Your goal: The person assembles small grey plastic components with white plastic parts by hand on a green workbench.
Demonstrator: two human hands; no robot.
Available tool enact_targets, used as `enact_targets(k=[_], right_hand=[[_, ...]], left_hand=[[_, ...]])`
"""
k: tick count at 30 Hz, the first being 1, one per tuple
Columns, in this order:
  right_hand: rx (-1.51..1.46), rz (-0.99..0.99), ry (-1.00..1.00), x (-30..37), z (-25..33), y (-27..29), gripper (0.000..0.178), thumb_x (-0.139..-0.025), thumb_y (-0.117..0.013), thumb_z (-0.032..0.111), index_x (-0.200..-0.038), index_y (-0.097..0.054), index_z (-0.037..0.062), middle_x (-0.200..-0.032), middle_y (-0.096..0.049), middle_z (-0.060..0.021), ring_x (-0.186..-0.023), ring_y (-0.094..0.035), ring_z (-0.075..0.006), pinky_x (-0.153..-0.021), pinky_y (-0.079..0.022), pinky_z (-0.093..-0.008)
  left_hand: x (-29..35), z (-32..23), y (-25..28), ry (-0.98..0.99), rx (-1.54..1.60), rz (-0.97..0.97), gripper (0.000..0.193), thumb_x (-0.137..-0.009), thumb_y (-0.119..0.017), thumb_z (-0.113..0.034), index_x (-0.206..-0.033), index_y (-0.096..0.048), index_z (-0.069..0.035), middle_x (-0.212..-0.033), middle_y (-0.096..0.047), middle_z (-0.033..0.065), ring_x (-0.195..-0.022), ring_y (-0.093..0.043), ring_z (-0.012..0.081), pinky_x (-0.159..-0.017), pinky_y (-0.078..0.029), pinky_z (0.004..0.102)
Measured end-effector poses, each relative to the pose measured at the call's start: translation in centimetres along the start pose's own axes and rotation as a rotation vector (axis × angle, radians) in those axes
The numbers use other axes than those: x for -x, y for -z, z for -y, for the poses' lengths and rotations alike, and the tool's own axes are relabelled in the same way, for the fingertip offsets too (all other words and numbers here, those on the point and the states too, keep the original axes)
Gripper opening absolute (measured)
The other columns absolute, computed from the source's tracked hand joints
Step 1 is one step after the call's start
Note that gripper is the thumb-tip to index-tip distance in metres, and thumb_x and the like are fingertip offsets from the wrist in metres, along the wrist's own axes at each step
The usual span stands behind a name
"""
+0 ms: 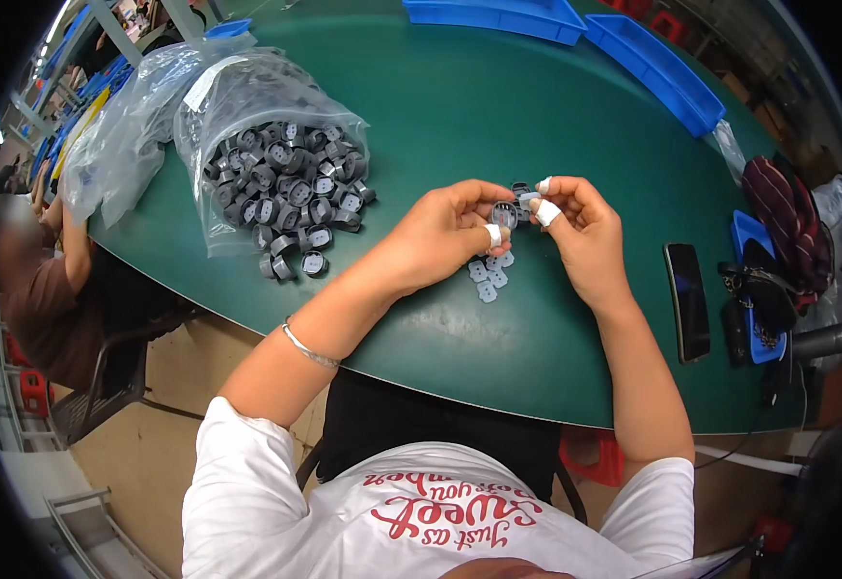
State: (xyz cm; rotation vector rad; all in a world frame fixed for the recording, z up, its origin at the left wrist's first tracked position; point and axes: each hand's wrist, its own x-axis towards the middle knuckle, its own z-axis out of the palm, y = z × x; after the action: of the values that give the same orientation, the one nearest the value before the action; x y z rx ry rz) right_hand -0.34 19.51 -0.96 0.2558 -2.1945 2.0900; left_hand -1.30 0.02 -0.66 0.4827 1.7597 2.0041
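Note:
Between the fingertips of my left hand (pixel 445 232) is a round dark grey plastic housing (pixel 503 214), its open side showing. My right hand (pixel 580 232), with white tape on thumb and forefinger, pinches a small pale flat plate (pixel 527 199) close beside the housing. Tape also wraps my left thumb. Several light grey flat plates (pixel 488 275) lie on the green table just below my hands. A few dark grey parts (pixel 520 188) sit behind my fingers, partly hidden. To the left, a heap of round grey housings (pixel 291 183) spills out of a clear plastic bag.
The clear bag (pixel 247 82) lies on the green table (pixel 421 106). Blue trays (pixel 657 72) stand along the far edge. At right are a phone (pixel 686 301), a dark checked cloth (pixel 778 217) and a blue tray with a black pouch. Another person (pixel 40 251) sits at far left.

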Motion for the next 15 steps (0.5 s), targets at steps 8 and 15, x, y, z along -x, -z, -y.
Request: enact_targets(k=[8,15], right_hand=[[0.237,0.041,0.157,0.7,0.1,-0.4,0.011,-0.089,-0.06,0.002,-0.097,-0.065,-0.0028,-0.095,-0.065,-0.0074,-0.084,-0.063,-0.0122,-0.075,-0.051,-0.0261],[-0.059,0.104,-0.066,0.2,1.0,-0.3,0.02,-0.09,-0.061,0.003,-0.108,-0.059,-0.0036,-0.098,-0.064,-0.0082,-0.092,-0.062,-0.0137,-0.081,-0.052,-0.0266]], left_hand=[[0.2,-0.3,-0.1,0.085,0.114,-0.035,0.039,-0.088,-0.056,0.0,-0.124,-0.046,0.011,-0.099,-0.062,0.0122,-0.093,-0.065,0.0173,-0.087,-0.052,0.0281],[0.7,-1.1,-0.8,0.031,0.177,-0.003,0.042,-0.089,-0.057,0.0,-0.128,-0.045,0.012,-0.109,-0.063,0.0156,-0.095,-0.065,0.0179,-0.088,-0.052,0.0284]])
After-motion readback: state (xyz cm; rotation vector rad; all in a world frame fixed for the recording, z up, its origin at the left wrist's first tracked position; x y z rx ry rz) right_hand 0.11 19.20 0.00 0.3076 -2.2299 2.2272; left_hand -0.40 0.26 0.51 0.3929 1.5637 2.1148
